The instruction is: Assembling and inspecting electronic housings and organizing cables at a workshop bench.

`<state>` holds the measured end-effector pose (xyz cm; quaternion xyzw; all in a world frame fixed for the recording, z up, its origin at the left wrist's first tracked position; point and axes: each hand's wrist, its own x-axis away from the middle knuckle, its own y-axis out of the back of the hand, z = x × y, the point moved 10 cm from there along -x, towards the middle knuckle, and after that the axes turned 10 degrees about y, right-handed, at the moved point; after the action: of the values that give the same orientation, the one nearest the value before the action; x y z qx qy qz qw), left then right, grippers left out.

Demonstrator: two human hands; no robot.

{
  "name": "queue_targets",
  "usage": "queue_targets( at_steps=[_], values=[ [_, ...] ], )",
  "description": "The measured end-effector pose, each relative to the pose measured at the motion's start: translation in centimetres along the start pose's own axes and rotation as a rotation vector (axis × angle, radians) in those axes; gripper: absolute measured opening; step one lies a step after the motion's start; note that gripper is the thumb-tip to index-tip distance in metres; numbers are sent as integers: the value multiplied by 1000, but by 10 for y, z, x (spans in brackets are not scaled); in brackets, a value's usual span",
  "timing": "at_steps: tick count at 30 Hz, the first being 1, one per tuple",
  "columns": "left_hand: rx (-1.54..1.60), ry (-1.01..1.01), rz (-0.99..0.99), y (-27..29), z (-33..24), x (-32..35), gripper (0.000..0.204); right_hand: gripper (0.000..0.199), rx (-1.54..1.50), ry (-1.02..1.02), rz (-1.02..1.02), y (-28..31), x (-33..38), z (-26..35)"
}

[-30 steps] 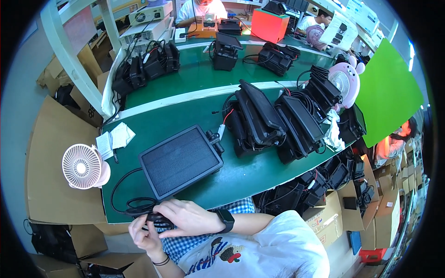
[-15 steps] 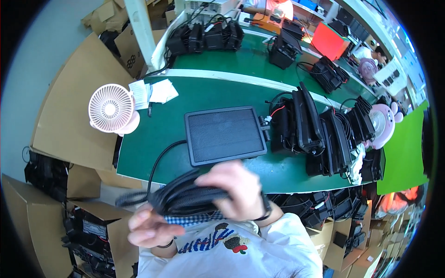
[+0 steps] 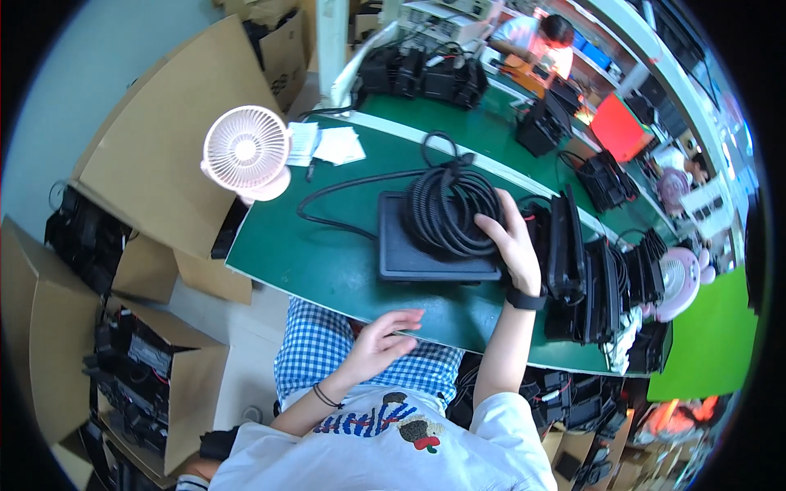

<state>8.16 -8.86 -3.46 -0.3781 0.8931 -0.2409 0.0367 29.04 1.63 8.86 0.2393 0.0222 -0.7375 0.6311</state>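
A thick coil of black cable (image 3: 449,206) lies on a flat black rectangular panel with a mesh face (image 3: 395,255), covering most of it. One loop of the cable runs out to the left and back to the panel's left side. My right hand (image 3: 514,245) grips the coil's right edge, thumb on the near side and fingers partly hidden behind it. Short of the table's front edge, over my lap, my left hand (image 3: 381,346) is empty with its fingers apart.
Several black devices (image 3: 577,270) stand in a row at the right on the green table (image 3: 327,270). A pink fan (image 3: 247,147) and white papers (image 3: 337,146) are at the left. Open cartons (image 3: 192,393) flank me. Another person (image 3: 532,41) works across the bench.
The cable coil has moved from in front of my body up onto the panel, carried by my right hand. My left hand has come off it. The view has shifted and turned.
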Motion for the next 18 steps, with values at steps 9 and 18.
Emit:
queue_targets(
  at_steps=[9, 18],
  values=[
    [621, -163, -87, -25, 5, 7, 70, 39, 270, 262, -75, -67, 69, 108],
    [920, -613, -617, 47, -7, 122, 42, 33, 177, 847, 364, -215, 120, 187]
  ],
)
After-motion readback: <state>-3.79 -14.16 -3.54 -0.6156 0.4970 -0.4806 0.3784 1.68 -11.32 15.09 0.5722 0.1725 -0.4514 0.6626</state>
